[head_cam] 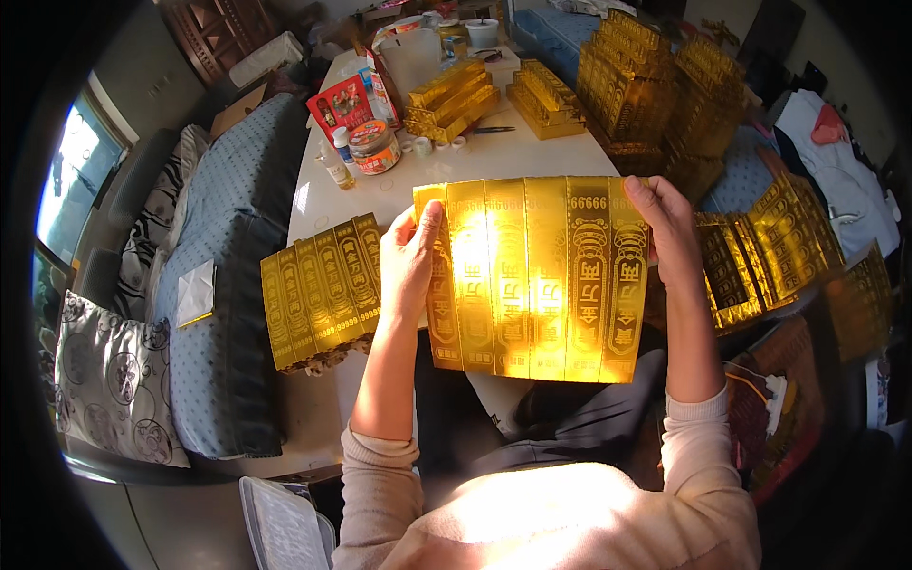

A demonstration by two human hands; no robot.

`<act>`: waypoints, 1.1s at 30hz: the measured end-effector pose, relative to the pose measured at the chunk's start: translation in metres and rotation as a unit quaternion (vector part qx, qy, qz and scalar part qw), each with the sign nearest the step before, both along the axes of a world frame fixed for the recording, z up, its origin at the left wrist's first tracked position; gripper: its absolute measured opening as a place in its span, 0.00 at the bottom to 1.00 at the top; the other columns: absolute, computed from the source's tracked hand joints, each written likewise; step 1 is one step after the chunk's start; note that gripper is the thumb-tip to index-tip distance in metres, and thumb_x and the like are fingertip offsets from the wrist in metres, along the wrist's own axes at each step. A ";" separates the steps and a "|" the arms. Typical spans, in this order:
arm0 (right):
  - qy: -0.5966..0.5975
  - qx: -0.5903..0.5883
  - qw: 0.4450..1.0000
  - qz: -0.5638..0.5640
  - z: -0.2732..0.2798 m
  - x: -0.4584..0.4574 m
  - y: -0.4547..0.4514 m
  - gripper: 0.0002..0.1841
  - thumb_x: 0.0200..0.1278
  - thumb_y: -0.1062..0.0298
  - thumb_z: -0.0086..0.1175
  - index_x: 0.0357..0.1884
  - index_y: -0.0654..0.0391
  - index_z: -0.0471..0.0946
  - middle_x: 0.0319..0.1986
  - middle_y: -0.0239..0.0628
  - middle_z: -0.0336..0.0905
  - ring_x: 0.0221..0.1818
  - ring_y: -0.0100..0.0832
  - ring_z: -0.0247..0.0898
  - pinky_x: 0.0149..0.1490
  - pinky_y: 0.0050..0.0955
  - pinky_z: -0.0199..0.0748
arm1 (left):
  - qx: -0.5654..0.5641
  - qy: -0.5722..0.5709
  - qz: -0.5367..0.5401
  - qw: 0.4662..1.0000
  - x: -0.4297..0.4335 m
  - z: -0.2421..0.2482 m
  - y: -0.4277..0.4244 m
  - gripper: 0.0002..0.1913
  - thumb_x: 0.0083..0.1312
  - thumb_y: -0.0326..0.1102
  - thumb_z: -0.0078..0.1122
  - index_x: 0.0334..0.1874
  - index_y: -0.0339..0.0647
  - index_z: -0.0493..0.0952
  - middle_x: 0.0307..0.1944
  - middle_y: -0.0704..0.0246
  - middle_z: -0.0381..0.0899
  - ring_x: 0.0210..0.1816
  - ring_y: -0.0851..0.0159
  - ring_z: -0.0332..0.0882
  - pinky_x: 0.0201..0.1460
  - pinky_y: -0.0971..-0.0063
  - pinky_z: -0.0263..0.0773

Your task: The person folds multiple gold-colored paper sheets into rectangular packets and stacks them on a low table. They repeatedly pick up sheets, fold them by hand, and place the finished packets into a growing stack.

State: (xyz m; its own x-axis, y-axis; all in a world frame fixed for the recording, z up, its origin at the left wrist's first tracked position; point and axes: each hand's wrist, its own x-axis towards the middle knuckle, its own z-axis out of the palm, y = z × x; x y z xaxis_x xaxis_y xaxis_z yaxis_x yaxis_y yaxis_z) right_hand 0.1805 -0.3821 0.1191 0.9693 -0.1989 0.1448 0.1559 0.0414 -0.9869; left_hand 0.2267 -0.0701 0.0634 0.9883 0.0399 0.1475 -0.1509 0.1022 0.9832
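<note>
A gold foil paper sheet (534, 285), printed in columns and creased between them, hangs upright between my hands above my lap. My left hand (413, 249) pinches its upper left edge, thumb in front. At the upper right corner, my right hand (662, 221) grips it the same way. Bright sunlight glares off the middle columns. To the left of my left hand, a stack of similar gold sheets (320, 285) lies at the table's edge. More gold printed foil pieces (776, 249) stand to the right, partly behind my right forearm.
On the white table (335, 196) are a plastic jar (374, 147), small bottles (342, 144), tape rolls (422, 147), a dark pointed tool (494, 130) and gold folded bars (452, 103), (545, 100). Tall gold stacks (620, 85) rise at the right. A blue padded seat (228, 285) flanks the left.
</note>
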 end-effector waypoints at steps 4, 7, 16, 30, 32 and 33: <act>0.062 -0.036 0.997 0.001 -0.009 0.004 -0.010 0.21 0.68 0.45 0.67 0.32 0.53 0.75 0.20 0.21 0.72 0.14 0.12 0.58 0.18 0.16 0.48 | -0.046 0.099 -0.017 0.994 -0.004 -0.022 -0.001 0.23 0.79 0.49 0.58 0.56 0.31 0.82 0.43 0.70 0.87 0.43 0.76 0.79 0.49 0.77 0.75; 0.078 -0.052 0.996 -0.005 -0.017 0.008 -0.010 0.23 0.68 0.43 0.66 0.31 0.53 0.75 0.17 0.21 0.69 0.12 0.13 0.56 0.16 0.18 0.47 | -0.075 0.125 -0.057 0.988 -0.005 -0.033 0.001 0.23 0.80 0.49 0.56 0.54 0.30 0.82 0.41 0.71 0.86 0.40 0.76 0.79 0.46 0.77 0.76; 0.139 -0.066 0.988 0.032 -0.022 0.018 -0.005 0.24 0.69 0.38 0.62 0.31 0.51 0.77 0.17 0.20 0.69 0.11 0.13 0.56 0.15 0.18 0.47 | -0.023 0.132 -0.041 0.990 -0.007 -0.060 0.012 0.29 0.81 0.55 0.50 0.50 0.28 0.83 0.40 0.69 0.86 0.39 0.76 0.77 0.46 0.77 0.75; 0.145 -0.074 0.986 0.025 -0.038 0.012 -0.012 0.23 0.72 0.40 0.59 0.40 0.54 0.81 0.20 0.19 0.72 0.13 0.11 0.59 0.17 0.17 0.47 | -0.083 0.160 -0.060 0.982 -0.045 -0.098 0.005 0.26 0.79 0.60 0.51 0.36 0.42 0.81 0.25 0.80 0.71 0.27 0.79 0.63 0.32 0.80 0.62; 0.148 -0.067 0.986 0.039 -0.042 0.011 -0.018 0.23 0.72 0.41 0.59 0.41 0.54 0.81 0.20 0.19 0.72 0.13 0.11 0.58 0.17 0.16 0.46 | -0.090 0.157 -0.070 0.981 -0.051 -0.103 0.003 0.25 0.79 0.59 0.52 0.37 0.42 0.82 0.25 0.80 0.71 0.27 0.79 0.62 0.30 0.80 0.60; 0.149 -0.063 0.986 0.045 -0.043 0.011 -0.020 0.22 0.73 0.41 0.59 0.41 0.54 0.81 0.20 0.19 0.72 0.13 0.11 0.58 0.17 0.16 0.46 | -0.102 0.172 -0.063 0.978 -0.055 -0.102 0.001 0.25 0.79 0.59 0.53 0.37 0.42 0.82 0.25 0.80 0.71 0.27 0.79 0.61 0.30 0.81 0.59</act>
State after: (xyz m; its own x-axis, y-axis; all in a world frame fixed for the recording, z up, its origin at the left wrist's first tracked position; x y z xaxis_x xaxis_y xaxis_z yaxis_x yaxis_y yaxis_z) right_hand 0.1917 -0.4023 0.0757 0.9854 -0.1080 -0.1316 -0.1409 -0.0831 -0.9865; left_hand 0.1717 -0.0695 -0.0391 0.9772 -0.0908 -0.1919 0.2105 0.2985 0.9309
